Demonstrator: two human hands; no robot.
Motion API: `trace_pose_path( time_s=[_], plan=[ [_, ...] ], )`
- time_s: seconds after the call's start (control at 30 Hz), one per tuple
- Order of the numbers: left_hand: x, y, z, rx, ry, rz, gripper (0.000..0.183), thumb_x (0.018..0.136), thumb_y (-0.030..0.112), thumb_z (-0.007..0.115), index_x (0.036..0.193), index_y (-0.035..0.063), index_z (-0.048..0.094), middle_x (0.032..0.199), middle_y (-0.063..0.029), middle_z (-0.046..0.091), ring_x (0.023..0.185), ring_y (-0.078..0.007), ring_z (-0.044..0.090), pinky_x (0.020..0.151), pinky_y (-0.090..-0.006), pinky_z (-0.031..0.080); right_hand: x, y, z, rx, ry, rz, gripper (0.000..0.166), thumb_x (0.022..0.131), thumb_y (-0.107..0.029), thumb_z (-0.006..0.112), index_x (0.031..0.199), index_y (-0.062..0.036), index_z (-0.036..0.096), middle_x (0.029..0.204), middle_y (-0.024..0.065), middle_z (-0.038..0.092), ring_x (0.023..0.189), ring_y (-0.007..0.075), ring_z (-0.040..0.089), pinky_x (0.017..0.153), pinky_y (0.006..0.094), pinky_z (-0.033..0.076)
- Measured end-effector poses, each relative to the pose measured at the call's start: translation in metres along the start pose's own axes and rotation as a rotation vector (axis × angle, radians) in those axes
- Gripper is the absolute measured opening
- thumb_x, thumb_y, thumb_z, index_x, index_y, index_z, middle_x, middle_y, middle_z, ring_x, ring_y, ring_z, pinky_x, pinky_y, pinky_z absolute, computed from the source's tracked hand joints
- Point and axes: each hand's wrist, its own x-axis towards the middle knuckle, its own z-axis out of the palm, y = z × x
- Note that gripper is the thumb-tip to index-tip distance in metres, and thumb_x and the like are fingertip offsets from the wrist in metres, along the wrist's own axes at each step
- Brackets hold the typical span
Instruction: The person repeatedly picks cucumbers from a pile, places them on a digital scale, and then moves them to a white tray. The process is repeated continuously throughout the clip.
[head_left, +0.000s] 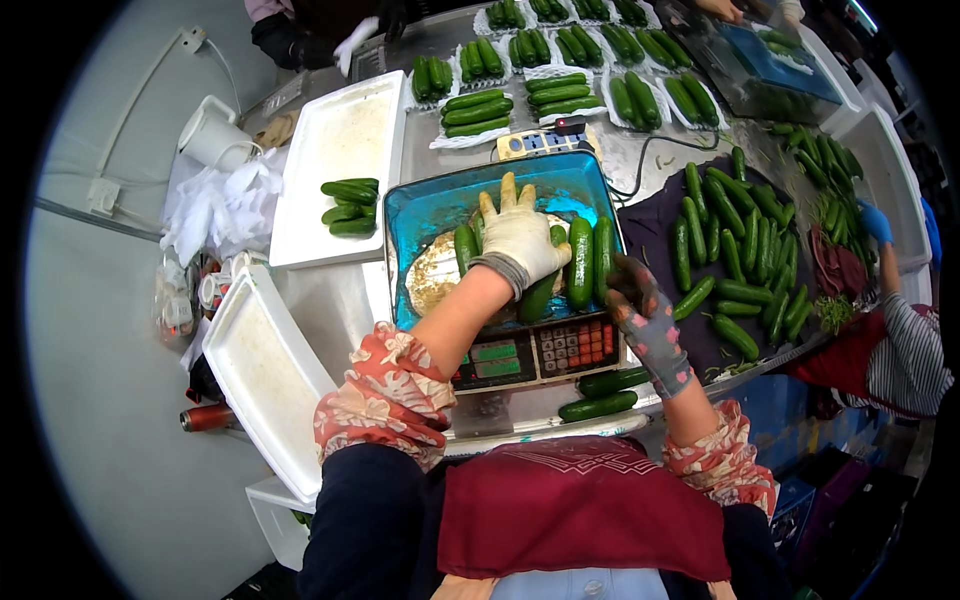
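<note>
My left hand (517, 236), in a cream glove with a grey cuff, lies over cucumbers in the blue tray (420, 191) of an electronic scale (499, 358). How firmly its fingers hold them is hidden. Two more cucumbers (580, 262) stand side by side at the tray's right. My right hand (643, 315), in a grey glove with pink spots, is at the tray's right edge, fingers bent and apart, holding nothing visible. Two cucumbers (598, 406) lie below the scale's keypad. A pile of cucumbers (739, 225) covers a dark cloth (649, 217) to the right.
White foam trays (341, 142) stand left, one holding cucumbers (351, 206). Cucumbers in foam nets (474, 112) line the table behind a power strip (544, 142) with a black cable (643, 169). Other people work opposite and at right, one with a blue-gloved hand (874, 223).
</note>
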Motion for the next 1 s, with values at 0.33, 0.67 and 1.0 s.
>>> trace_pose_path(
  time_s=[0.33, 0.67, 1.0],
  plan=[
    [-0.039, -0.036, -0.066, -1.421, 0.117, 0.375, 0.031, 0.077, 0.022, 0.071, 0.097, -0.0018, 0.065, 0.141, -0.0145, 0.038, 0.117, -0.0197, 0.048, 0.095, -0.0297, 0.042, -0.036, 0.031, -0.051, 0.273, 0.157, 0.160, 0.037, 0.089, -0.015, 0.056, 0.123, 0.0012, 0.050, 0.100, 0.0084, 0.062, 0.075, 0.0095, 0.056, 0.061, 0.0203, 0.045],
    [-0.051, -0.016, -0.077, -1.262, 0.116, 0.506, 0.036, 0.075, 0.027, 0.071, 0.101, 0.0027, 0.066, 0.140, -0.0190, 0.040, 0.138, -0.0295, 0.021, 0.110, -0.0412, 0.018, -0.030, -0.003, -0.034, 0.112, 0.092, 0.068, 0.038, 0.090, -0.017, 0.055, 0.122, 0.0026, 0.050, 0.099, 0.0095, 0.063, 0.076, 0.0116, 0.057, 0.068, 0.0245, 0.046],
    [-0.050, -0.014, -0.059, -1.284, 0.041, 0.409, 0.026, 0.077, 0.018, 0.070, 0.096, 0.0013, 0.065, 0.137, -0.0165, 0.043, 0.121, -0.0224, 0.043, 0.100, -0.0339, 0.033, -0.030, -0.017, -0.011, 0.161, 0.004, 0.090, 0.035, 0.093, -0.019, 0.051, 0.120, 0.0043, 0.051, 0.099, 0.0101, 0.063, 0.082, 0.0127, 0.059, 0.071, 0.0252, 0.046]
  ],
)
